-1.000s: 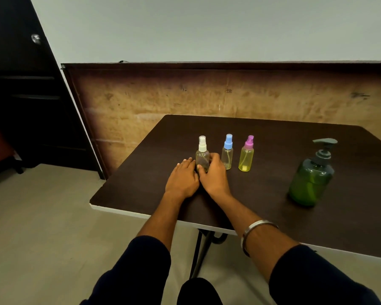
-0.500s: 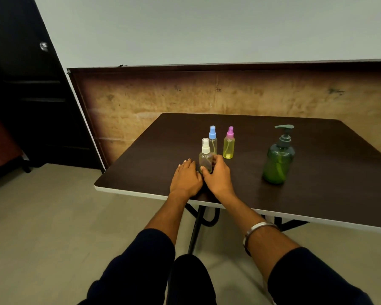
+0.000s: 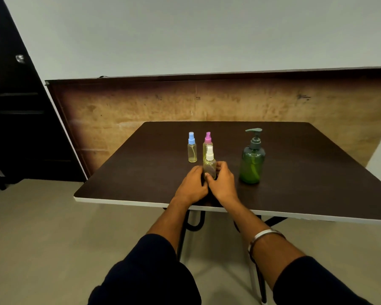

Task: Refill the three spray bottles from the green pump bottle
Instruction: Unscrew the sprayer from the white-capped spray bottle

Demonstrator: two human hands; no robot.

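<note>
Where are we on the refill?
Nothing refilled yet: every cap is on. In hand: white-capped spray bottle gripped by left hand and right hand. Left: open it, fill from green pump bottle, then blue-capped bottle and pink-capped bottle.

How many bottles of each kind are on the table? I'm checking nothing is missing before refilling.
Spray bottles: 3, with white cap, blue cap, pink cap
Green pump bottle: 1
Total: 4
</note>
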